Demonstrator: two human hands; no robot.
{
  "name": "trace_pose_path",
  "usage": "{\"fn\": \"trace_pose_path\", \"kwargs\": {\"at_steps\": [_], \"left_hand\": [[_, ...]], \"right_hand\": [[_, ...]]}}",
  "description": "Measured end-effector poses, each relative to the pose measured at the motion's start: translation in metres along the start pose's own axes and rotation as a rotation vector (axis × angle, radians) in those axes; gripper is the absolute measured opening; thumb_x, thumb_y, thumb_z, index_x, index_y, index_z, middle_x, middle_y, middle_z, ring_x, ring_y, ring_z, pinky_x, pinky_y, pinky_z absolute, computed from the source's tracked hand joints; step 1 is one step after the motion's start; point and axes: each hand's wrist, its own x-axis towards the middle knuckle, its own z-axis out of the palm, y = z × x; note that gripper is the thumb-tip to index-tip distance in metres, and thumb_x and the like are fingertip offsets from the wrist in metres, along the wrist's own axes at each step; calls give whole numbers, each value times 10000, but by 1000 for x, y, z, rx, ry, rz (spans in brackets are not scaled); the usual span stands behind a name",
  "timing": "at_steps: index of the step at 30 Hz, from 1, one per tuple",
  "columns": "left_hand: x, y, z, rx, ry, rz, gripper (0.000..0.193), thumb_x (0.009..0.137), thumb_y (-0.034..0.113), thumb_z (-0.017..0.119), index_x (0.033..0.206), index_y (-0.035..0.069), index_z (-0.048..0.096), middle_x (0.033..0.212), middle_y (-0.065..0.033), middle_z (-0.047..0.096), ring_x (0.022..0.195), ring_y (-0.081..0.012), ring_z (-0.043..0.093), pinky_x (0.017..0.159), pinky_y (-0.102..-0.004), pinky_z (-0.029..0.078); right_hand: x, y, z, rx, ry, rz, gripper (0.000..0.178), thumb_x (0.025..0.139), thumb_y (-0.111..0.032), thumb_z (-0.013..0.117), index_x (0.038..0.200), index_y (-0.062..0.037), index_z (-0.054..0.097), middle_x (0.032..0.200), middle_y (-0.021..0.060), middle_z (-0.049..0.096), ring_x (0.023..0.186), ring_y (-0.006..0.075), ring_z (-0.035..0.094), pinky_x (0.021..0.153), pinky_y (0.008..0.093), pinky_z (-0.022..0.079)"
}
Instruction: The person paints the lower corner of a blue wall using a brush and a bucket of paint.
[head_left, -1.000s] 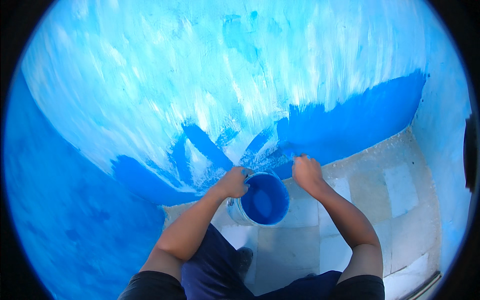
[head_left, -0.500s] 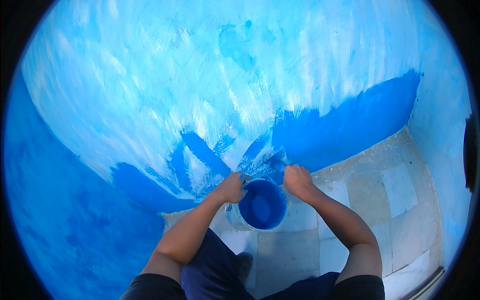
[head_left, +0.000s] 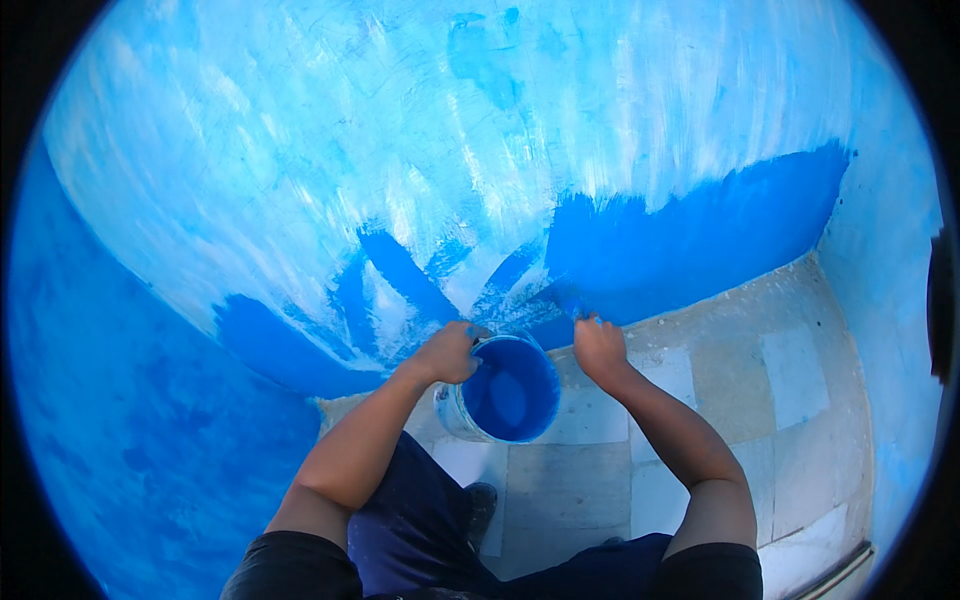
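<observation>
My left hand (head_left: 448, 353) is closed on the left rim of a paint bucket (head_left: 448, 412), its thumb over the edge. Inside, blue paint (head_left: 508, 395) coats the walls and covers the bottom. To the right of the bucket, my right hand (head_left: 600, 347) is wrapped round a paintbrush (head_left: 570, 300), whose blue-coated head lies against the wall's lower part. The handle is mostly hidden in my fist. Around the brush, the light blue wall (head_left: 320, 130) carries a solid dark blue patch (head_left: 690, 240) to the right and several separate strokes to the left.
Worn tiles (head_left: 570, 490) cover the floor below the bucket. My shoe (head_left: 483, 505) stands on them. A darker blue wall (head_left: 150, 420) rises on the left, and a pale blue wall (head_left: 880, 300) on the right. A rail-like edge (head_left: 830, 575) runs along the lower right.
The bucket and my left hand have shifted slightly left and up in the picture. My right hand has risen a little, and the brush head shows more clearly on the wall.
</observation>
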Motion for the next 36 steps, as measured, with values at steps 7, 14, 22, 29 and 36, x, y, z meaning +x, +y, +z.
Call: {"fn": "trace_pose_path", "kwargs": {"at_steps": [7,14,22,29,36], "left_hand": [[-8,-15,-4,-26,-51,49,457,743,101,692,1193,36,640,1120,-213,621,1043,-358,612,897,-447,498],[14,-31,12,20,-136,66,479,739,91,684,1213,50,630,1171,-210,628,1031,-380,624,876,-466,510],[2,-35,18,156,-271,-13,525,777,140,642,1297,98,584,1229,-199,610,1069,-396,612,890,-483,506],[26,-69,29,40,-434,230,536,825,156,633,1351,152,528,1203,-214,594,1160,-379,542,961,-483,449],[36,-83,58,257,-499,299,620,841,170,641,1424,163,427,1186,-229,543,1147,-407,519,942,-508,441]], "right_hand": [[22,-30,-109,157,299,-34,193,844,-74,594,1014,-49,680,926,163,652,723,322,673,600,436,542],[7,-29,0,-242,372,-143,422,860,-68,546,1280,-29,547,949,132,613,577,289,652,518,373,544],[-1,-29,-31,-69,140,-62,270,854,-101,586,1117,-72,640,976,153,639,789,348,661,640,450,534],[5,-21,-5,30,600,86,217,861,-145,638,1067,-85,676,810,119,583,652,322,607,552,411,495],[-53,5,137,156,265,319,301,868,-138,595,1156,-142,680,851,144,634,648,357,632,591,450,513]]}}
